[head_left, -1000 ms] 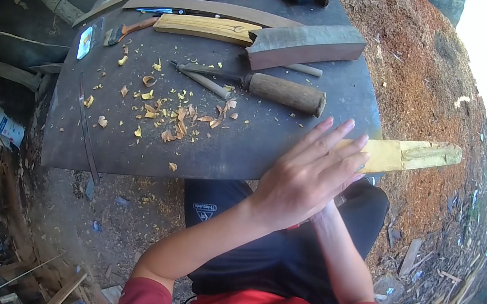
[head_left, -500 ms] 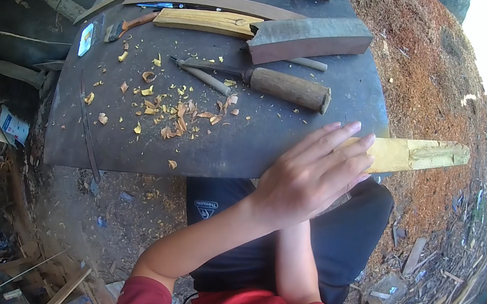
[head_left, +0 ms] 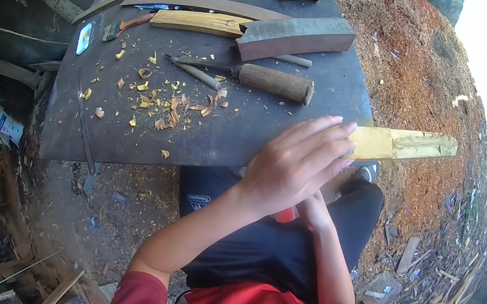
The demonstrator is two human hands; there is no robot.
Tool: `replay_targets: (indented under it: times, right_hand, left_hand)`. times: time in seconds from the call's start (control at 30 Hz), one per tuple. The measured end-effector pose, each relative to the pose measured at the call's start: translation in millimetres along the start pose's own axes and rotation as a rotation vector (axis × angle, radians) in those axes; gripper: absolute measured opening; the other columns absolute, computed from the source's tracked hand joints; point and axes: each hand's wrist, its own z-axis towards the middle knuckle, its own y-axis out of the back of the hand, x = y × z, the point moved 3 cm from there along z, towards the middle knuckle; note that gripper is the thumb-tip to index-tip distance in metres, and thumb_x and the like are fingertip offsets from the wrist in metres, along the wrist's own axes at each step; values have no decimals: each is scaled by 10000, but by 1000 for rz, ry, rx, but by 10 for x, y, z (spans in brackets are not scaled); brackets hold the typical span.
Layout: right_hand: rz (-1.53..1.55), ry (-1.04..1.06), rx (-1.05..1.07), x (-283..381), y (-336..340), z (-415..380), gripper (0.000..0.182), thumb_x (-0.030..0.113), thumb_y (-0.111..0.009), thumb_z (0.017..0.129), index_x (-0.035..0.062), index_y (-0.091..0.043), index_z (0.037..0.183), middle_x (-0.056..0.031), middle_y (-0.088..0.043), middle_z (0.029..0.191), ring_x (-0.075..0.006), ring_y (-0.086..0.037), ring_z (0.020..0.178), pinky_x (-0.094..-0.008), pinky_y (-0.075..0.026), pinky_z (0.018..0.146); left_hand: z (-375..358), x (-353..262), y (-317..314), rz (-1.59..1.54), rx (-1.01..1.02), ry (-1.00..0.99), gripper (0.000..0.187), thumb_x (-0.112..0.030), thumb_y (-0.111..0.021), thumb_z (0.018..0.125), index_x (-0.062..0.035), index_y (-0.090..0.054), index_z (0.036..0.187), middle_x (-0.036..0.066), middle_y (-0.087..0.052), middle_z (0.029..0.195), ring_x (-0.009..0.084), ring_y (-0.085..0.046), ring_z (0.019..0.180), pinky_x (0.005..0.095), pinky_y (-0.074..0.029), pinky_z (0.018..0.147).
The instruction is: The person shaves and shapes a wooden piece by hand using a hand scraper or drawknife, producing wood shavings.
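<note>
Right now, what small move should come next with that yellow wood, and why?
I'd perhaps steady the yellow wood with the left hand: the fingers lie over one end, while the other juts past the edge of the table.

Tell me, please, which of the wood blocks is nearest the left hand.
The pale yellow block, partly covered by the left hand and jutting past the edge of the table; the grey-topped block and the striped block lie farther back.

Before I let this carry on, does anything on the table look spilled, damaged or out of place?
Yes. Wood shavings lie scattered across the table, the gray block has a jagged left end, as if broken, and the thin dark strip sticks out past the near edge, so it might get knocked.
</note>
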Motion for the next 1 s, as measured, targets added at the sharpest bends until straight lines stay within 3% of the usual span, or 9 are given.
replay_targets:
  times: [0.07, 0.1, 0.27, 0.47, 0.73, 1.0]
  right_hand:
    - [-113, 59, 61, -183, 117, 113, 333, 158, -585, 1077, -13, -601, 1362, -105, -689, 1268, -181, -656, 1156, -357, -510, 1030]
    - [-14, 55, 45, -164, 83, 133, 313, 109, -643, 1041, -20, -627, 1325, -84, -701, 1248, -154, -659, 1134, -348, -510, 1018]
    - [74, 143, 10, -287, 28, 366, 244, 86, -653, 1026, -29, -680, 1239, -48, -738, 1129, -128, -686, 1018, -307, -541, 923]
    - [-192, 370, -86, -76, -81, 328, 195, 55, -639, 1015, -34, -726, 1165, -53, -757, 1057, -120, -698, 948, -290, -553, 847]
    - [-326, 587, -185, -89, -156, 399, 220, 96, -643, 1016, 3, -706, 1205, -67, -735, 1103, -133, -687, 979, -321, -552, 850]
    - [-136, 551, -204, -112, -334, 577, 239, 135, -649, 1019, 26, -691, 1228, -57, -722, 1119, -129, -675, 985, -319, -543, 844]
  left_hand:
    - [-11, 11, -2, 4, 6, -7, 302, -57, -822, 853, -25, -717, 1134, 137, -747, 1257, 357, -700, 1203, 443, -582, 995]
    - [-17, 13, -10, 0, 6, -7, 303, -58, -822, 853, -24, -717, 1135, 137, -747, 1256, 357, -700, 1203, 443, -582, 995]
    - [-10, 2, -4, 7, 2, -5, 303, -63, -822, 857, -22, -717, 1139, 136, -749, 1253, 354, -702, 1202, 442, -583, 995]
    - [0, -6, -10, 17, 5, 10, 287, -73, -825, 859, -25, -724, 1123, 138, -757, 1239, 349, -703, 1204, 430, -585, 996]
    - [22, -17, -23, 34, 2, 13, 286, -65, -835, 840, -18, -736, 1104, 150, -764, 1223, 347, -719, 1159, 417, -595, 974]
    - [16, -8, -28, 38, 12, 8, 311, -47, -850, 814, -13, -738, 1103, 156, -766, 1221, 354, -728, 1126, 411, -598, 941]
